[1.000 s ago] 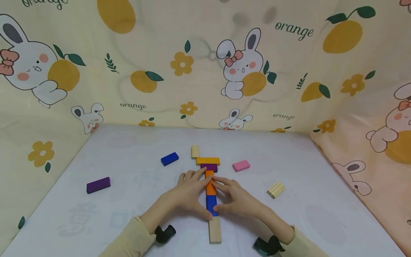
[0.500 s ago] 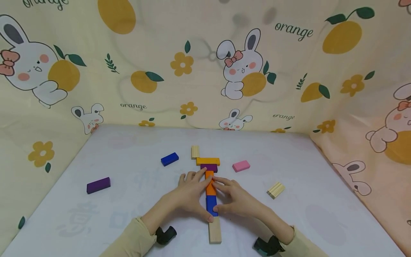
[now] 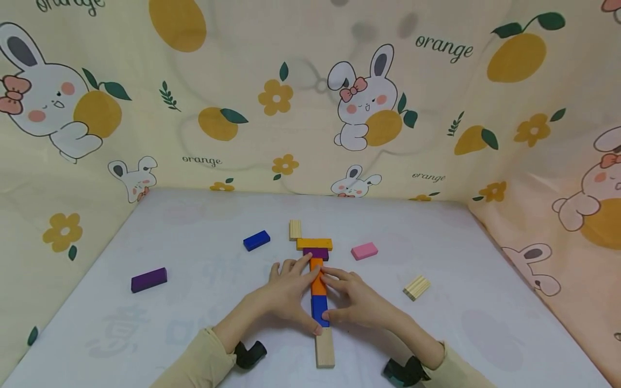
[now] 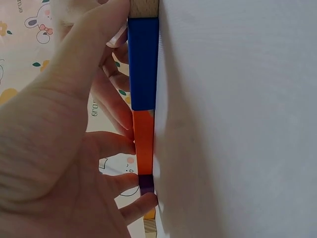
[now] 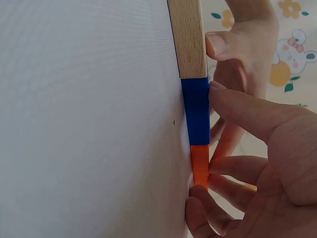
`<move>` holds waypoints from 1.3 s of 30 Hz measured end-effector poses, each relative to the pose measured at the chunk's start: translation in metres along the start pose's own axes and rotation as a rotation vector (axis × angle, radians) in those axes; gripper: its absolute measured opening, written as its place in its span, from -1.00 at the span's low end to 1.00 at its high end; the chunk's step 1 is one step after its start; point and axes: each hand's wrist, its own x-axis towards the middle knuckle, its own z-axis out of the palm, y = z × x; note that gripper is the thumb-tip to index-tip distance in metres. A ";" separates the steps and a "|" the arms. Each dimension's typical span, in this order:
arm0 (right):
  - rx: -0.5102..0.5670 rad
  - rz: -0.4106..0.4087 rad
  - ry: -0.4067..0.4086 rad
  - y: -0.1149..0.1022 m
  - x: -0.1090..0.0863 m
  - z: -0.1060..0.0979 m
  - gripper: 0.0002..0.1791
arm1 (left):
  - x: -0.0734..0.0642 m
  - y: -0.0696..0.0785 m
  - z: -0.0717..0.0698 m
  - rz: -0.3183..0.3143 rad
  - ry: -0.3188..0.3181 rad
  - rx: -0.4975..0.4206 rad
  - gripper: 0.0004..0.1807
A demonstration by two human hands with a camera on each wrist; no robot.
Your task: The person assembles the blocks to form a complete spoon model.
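Observation:
A line of blocks runs away from me in the head view: a plain wood block [image 3: 324, 350], a blue block [image 3: 318, 306], an orange block [image 3: 317, 289], then a purple block [image 3: 318, 253] and a yellow block [image 3: 314, 244] set crosswise. My left hand [image 3: 288, 293] leans over the line from the left; its thumb touches where the wood and blue blocks meet, its fingers reach the orange and purple ones. From the right, my right hand [image 3: 364, 304] rests its thumb on the blue block and its fingers against the orange one. Neither hand wraps round a block.
Scattered on the white table [image 3: 194, 323] are a purple block [image 3: 149, 279], a blue block [image 3: 256, 240], a pink block [image 3: 364, 250] and a striped wooden piece [image 3: 416, 287]. Another striped piece [image 3: 295, 229] touches the yellow block's far left. A printed cloth [image 3: 310, 108] rises behind.

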 end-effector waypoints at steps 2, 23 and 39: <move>0.000 0.000 -0.003 0.000 0.000 0.000 -0.15 | -0.001 0.000 0.000 -0.001 0.000 -0.007 0.37; -0.025 0.012 0.349 0.032 -0.040 -0.054 -0.41 | 0.000 0.003 0.004 -0.004 -0.005 0.004 0.37; 0.017 0.352 0.553 0.069 -0.102 -0.072 -0.29 | 0.000 0.002 0.001 -0.019 -0.012 0.011 0.36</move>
